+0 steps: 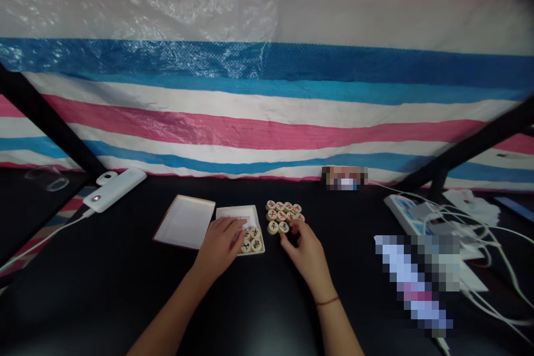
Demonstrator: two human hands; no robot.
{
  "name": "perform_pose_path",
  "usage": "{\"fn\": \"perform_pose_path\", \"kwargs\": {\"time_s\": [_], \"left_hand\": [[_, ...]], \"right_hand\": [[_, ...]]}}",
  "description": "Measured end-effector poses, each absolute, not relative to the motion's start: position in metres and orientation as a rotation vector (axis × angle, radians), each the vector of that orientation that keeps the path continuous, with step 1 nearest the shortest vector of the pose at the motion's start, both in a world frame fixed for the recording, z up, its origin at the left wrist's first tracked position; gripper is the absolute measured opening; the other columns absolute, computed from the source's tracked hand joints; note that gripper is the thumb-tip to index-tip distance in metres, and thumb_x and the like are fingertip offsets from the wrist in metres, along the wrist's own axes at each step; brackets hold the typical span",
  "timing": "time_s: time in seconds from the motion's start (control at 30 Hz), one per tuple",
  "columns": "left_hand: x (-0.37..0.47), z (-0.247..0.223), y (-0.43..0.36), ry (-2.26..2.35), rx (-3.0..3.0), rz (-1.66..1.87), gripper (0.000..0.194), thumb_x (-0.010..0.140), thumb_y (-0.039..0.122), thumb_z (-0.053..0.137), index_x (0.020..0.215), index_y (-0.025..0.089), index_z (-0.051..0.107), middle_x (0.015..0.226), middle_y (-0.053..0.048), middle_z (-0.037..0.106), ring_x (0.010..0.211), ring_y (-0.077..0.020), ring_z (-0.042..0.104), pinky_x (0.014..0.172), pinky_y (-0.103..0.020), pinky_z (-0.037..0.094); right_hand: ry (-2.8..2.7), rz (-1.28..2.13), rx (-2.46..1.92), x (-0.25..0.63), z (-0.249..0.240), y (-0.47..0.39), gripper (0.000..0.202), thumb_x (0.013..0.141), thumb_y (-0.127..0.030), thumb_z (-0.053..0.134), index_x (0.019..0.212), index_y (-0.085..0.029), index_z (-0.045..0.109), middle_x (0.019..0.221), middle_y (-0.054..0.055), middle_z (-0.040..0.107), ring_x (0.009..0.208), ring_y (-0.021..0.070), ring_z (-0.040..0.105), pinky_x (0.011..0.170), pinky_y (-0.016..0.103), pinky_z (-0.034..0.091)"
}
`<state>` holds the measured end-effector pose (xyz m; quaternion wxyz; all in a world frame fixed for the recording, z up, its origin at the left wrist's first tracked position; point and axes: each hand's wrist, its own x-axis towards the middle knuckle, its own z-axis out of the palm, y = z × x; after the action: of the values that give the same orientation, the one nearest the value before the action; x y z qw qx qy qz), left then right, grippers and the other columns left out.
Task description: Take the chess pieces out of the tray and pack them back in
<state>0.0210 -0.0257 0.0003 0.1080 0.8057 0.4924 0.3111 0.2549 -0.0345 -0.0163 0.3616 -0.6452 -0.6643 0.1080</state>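
My left hand (220,245) reaches over a shallow white box (261,219), its fingers stretched across the left side. Inside, several round xiangqi pieces (256,245) with dark characters show at the right; my fingers hide part of the box. On the black table just right of it, xiangqi pieces (281,215) stand in close rows, the back ones with red characters. At the front row, my right hand (308,253) has its thumb and index finger closed about a dark-lettered xiangqi piece (283,227). The box's lid (186,219) lies to the left, inside up.
A white power bank (114,189) with a cable lies at the back left, near a clear cup (48,178). Toward the right are a power strip (403,214), tangled white cables (492,239) and a blurred-out long object (411,283). A striped sheet (267,133) hangs behind the table.
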Motion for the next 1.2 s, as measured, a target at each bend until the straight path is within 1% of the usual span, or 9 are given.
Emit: {"fn": "perform_pose_path", "kwargs": {"time_s": [0.1,0.17,0.27,0.37,0.53,0.73,0.9,1.07,1.2], "left_hand": [[0.023,0.000,-0.024,1.540,2.387,0.833,0.028,0.091,0.017,0.046,0.113,0.018,0.064,0.106,-0.009,0.068,0.100,-0.0241,0.058,0.089,-0.040,0.046],[0.025,0.000,-0.023,1.641,2.401,0.745,0.028,0.091,0.019,0.047,0.111,0.018,0.066,0.105,-0.009,0.068,0.100,-0.0258,0.056,0.087,-0.042,0.045],[0.028,0.001,-0.022,1.724,2.448,0.582,0.024,0.091,0.022,0.048,0.103,0.019,0.069,0.101,-0.008,0.068,0.100,-0.0274,0.054,0.082,-0.042,0.043],[0.031,0.003,-0.024,1.718,2.514,0.451,0.023,0.093,0.022,0.047,0.093,0.020,0.070,0.100,-0.008,0.067,0.100,-0.0277,0.053,0.080,-0.041,0.041],[0.035,0.006,-0.029,1.719,2.508,0.435,0.025,0.096,0.023,0.042,0.096,0.018,0.067,0.102,-0.008,0.068,0.102,-0.0277,0.053,0.082,-0.043,0.037],[0.036,0.005,-0.028,1.703,2.370,0.591,0.018,0.094,0.030,0.049,0.093,0.021,0.064,0.094,-0.005,0.070,0.097,-0.0260,0.056,0.083,-0.042,0.039],[0.033,0.011,-0.027,1.628,2.105,1.005,0.022,0.093,0.030,0.049,0.110,0.022,0.062,0.104,-0.006,0.067,0.099,-0.0247,0.059,0.086,-0.041,0.045],[0.043,0.019,-0.036,1.188,1.881,1.048,0.023,0.094,0.026,0.048,0.107,0.025,0.066,0.104,-0.003,0.068,0.098,-0.0176,0.062,0.088,-0.031,0.050],[0.049,0.015,-0.040,1.129,1.779,1.086,0.020,0.092,0.023,0.051,0.101,0.024,0.069,0.105,-0.003,0.069,0.099,-0.0173,0.063,0.089,-0.030,0.052]], "right_hand": [[-1.696,0.250,-1.610,0.246,-0.008,-0.039,0.023,0.085,-0.040,0.053,0.093,-0.019,0.058,0.075,0.001,0.057,0.062,0.0146,0.054,0.060,0.025,0.044],[-1.786,0.315,-1.558,0.235,-0.004,-0.043,0.030,0.083,-0.040,0.057,0.103,-0.019,0.059,0.076,0.001,0.058,0.065,0.0152,0.057,0.062,0.025,0.046],[-2.001,0.467,-1.548,0.219,0.000,-0.047,0.056,0.078,-0.040,0.064,0.128,-0.021,0.050,0.083,0.002,0.064,0.067,0.0168,0.062,0.062,0.025,0.048],[-2.131,0.555,-1.552,0.208,-0.001,-0.049,0.063,0.078,-0.037,0.065,0.137,-0.024,0.044,0.097,0.005,0.068,0.076,0.0205,0.067,0.066,0.029,0.051],[-2.128,0.539,-1.567,0.204,-0.004,-0.049,0.060,0.079,-0.036,0.064,0.135,-0.023,0.046,0.111,0.008,0.068,0.089,0.0246,0.069,0.074,0.032,0.053],[-2.113,0.444,-1.515,0.206,-0.002,-0.049,0.055,0.079,-0.038,0.064,0.130,-0.022,0.051,0.101,0.006,0.071,0.078,0.0211,0.069,0.065,0.028,0.053],[-1.992,0.316,-1.434,0.211,0.000,-0.049,0.052,0.083,-0.044,0.063,0.127,-0.020,0.053,0.088,0.004,0.068,0.071,0.0176,0.066,0.066,0.027,0.053],[-1.984,0.279,-1.257,0.210,0.000,-0.050,0.029,0.092,-0.032,0.052,0.116,-0.019,0.059,0.090,0.006,0.068,0.078,0.0168,0.065,0.070,0.026,0.053],[-1.962,0.231,-1.235,0.209,-0.002,-0.050,0.028,0.092,-0.025,0.049,0.117,-0.019,0.059,0.094,0.007,0.069,0.078,0.0165,0.066,0.071,0.027,0.054]]}}
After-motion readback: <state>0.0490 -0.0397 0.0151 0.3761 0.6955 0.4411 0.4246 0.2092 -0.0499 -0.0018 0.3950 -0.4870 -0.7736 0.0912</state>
